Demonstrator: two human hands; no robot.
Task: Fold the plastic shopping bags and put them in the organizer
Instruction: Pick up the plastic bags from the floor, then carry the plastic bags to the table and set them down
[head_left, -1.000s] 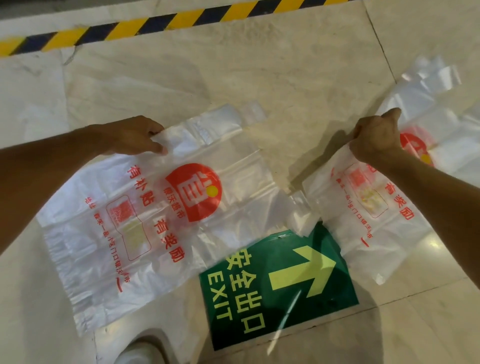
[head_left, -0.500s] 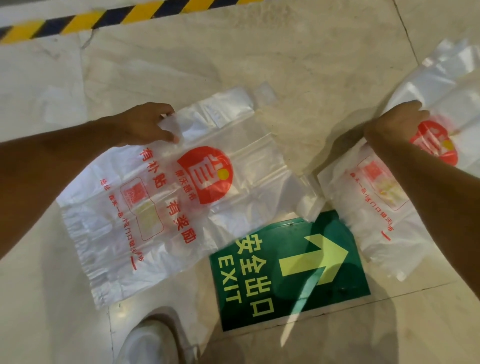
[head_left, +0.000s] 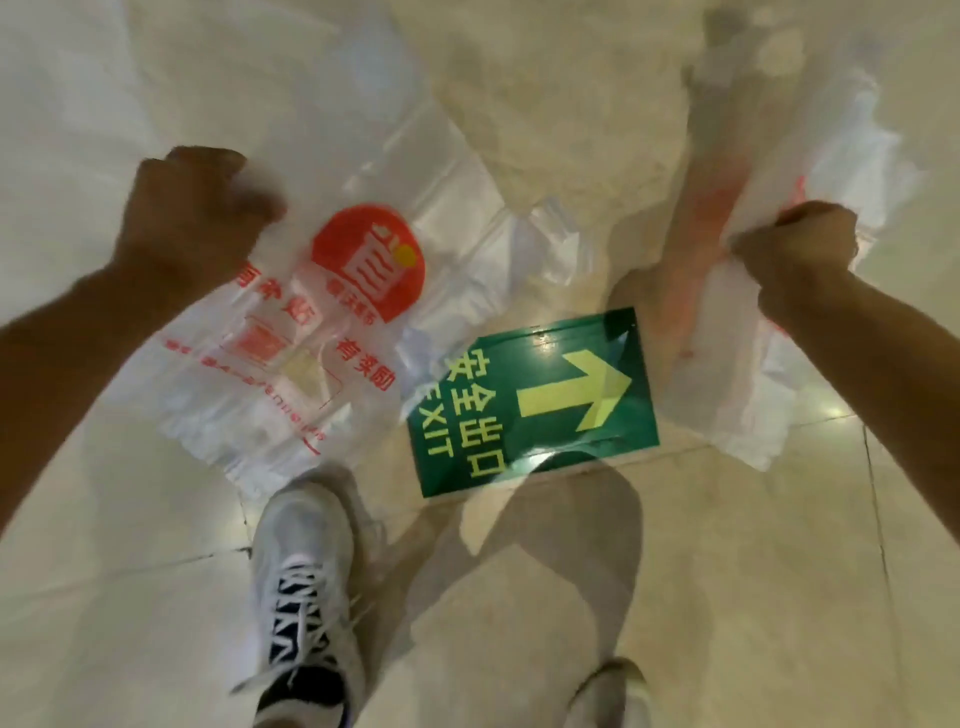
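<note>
**Asker:** Two bags, is that right? Where are they?

**Describer:** Two, yes, one in each of your hands, both held above the marble floor (head_left: 727, 597). Take the green exit sign (head_left: 530, 400) stuck to the floor as your landmark. Your left hand (head_left: 200, 208) is up and to the left of the sign, its fingers curled tight around the top edge of the printed bag (head_left: 332, 322), which hangs spread open. Your right hand (head_left: 795, 249) is to the right of the sign, fingers bunched around the second bag (head_left: 727, 332), which looks crumpled and blurred.

**Asker:** How will they handle?

**Describer:** Thin, limp and slippery, I'd judge; nearly weightless. Grip them near the handles and smooth each one flat before folding.

**Asker:** And the organizer?

**Describer:** Not in view. Your white shoe (head_left: 306, 587) is just below the sign.
</note>
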